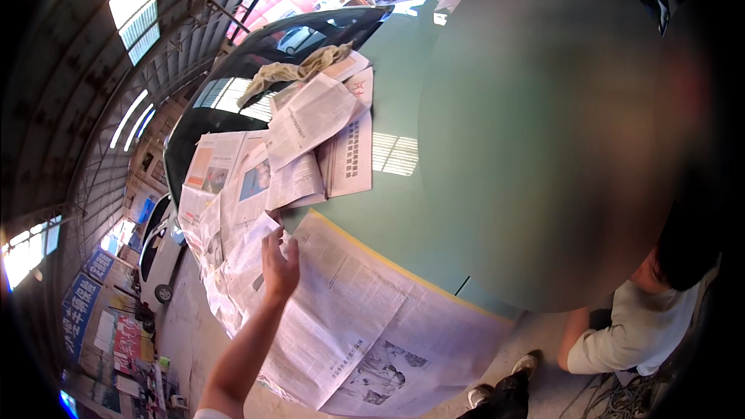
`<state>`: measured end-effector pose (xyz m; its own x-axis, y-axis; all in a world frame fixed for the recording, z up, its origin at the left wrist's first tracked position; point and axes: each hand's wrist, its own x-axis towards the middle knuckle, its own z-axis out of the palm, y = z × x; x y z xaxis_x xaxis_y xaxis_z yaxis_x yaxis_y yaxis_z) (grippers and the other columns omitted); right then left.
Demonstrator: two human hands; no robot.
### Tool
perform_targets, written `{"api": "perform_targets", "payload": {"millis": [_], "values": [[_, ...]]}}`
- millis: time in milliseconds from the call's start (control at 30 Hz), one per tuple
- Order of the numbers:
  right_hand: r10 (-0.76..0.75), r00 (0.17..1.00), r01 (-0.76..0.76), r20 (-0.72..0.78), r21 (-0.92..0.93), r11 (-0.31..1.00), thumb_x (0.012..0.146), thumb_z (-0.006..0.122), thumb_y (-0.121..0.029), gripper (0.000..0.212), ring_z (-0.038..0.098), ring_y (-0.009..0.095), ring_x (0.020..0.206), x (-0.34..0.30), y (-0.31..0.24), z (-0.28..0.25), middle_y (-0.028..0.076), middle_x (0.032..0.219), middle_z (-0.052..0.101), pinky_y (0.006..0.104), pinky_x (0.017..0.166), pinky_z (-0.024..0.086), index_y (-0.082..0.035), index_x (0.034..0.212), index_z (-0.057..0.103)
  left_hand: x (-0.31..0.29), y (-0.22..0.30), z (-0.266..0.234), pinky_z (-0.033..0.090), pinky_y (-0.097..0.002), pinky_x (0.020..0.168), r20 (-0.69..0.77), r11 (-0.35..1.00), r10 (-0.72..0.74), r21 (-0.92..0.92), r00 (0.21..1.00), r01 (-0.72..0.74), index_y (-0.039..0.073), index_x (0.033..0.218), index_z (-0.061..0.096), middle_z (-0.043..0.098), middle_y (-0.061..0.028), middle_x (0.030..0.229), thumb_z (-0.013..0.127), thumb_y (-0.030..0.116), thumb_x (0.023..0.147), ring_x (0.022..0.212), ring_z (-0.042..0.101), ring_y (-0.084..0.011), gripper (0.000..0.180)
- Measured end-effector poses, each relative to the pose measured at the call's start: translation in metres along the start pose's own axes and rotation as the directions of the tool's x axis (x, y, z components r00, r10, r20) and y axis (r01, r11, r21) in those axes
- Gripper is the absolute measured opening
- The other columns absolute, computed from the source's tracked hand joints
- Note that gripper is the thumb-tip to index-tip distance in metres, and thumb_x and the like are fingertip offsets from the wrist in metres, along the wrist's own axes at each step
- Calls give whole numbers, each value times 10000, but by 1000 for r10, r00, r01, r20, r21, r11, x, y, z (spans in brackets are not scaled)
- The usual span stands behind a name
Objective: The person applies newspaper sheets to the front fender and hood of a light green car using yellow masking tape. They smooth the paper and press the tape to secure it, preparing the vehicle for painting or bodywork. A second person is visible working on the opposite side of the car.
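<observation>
My left hand (280, 265) reaches over sheets of newspaper at the front of a pale green car body panel (392, 229). Its fingers are slightly bent, and a gap shows between thumb and fingers. The fingertips are at the upper edge of a crumpled newspaper sheet (240, 264); whether they press on it is hard to tell. Beside the hand, a large newspaper sheet (341, 302) hangs down over the panel's near side, with yellow masking tape (372, 244) along its upper edge. My right hand does not show.
More newspapers (310, 120) and a crumpled tan cloth (299, 70) lie by the dark windscreen (225, 105). At the right a person in a light sleeve (613, 345) bends close to the car; a large blurred disc hides much there. A white car (161, 260) stands at left.
</observation>
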<state>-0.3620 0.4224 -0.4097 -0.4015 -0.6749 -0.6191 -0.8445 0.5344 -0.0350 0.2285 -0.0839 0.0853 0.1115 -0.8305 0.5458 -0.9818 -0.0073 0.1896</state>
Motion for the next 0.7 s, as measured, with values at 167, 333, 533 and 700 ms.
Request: {"api": "perform_targets", "payload": {"millis": [167, 333, 533, 700], "values": [[-27, 999, 27, -20, 1, 1000, 922, 569, -166, 194, 653, 306, 906, -18, 10, -10, 123, 946, 707, 515, 878, 479, -74, 1017, 711, 62, -45, 14, 494, -364, 742, 285, 933, -256, -177, 924, 313, -32, 1049, 674, 672, -120, 860, 615, 273, 966, 783, 624, -232, 322], [-191, 899, 358, -394, 412, 838, 987, 541, -291, 304, 635, 357, 908, 2, -51, 32, 150, 941, 697, 484, 868, 483, -38, 980, 709, 91, -15, 13, 429, -324, 592, 533, 850, -374, -130, 759, 511, -27, 941, 712, 614, -31, 728, 626, 310, 965, 663, 536, -128, 349], [-100, 992, 127, -78, 591, 797, 999, 510, -372, 427, 614, 419, 1058, -30, -163, -104, 226, 1095, 685, 490, 941, 468, 6, 1046, 702, 110, 16, 20, 468, -294, 602, 580, 889, -334, -68, 743, 453, -54, 961, 722, 662, -42, 794, 636, 247, 918, 669, 581, -130, 315], [-100, 993, 115, -58, 522, 845, 989, 526, -355, 408, 617, 411, 1064, -21, -130, -49, 225, 1109, 684, 489, 952, 473, 7, 1046, 703, 112, 21, 20, 490, -299, 634, 572, 888, -334, -74, 749, 453, -46, 940, 732, 683, -55, 802, 613, 190, 891, 697, 612, -130, 268]]}}
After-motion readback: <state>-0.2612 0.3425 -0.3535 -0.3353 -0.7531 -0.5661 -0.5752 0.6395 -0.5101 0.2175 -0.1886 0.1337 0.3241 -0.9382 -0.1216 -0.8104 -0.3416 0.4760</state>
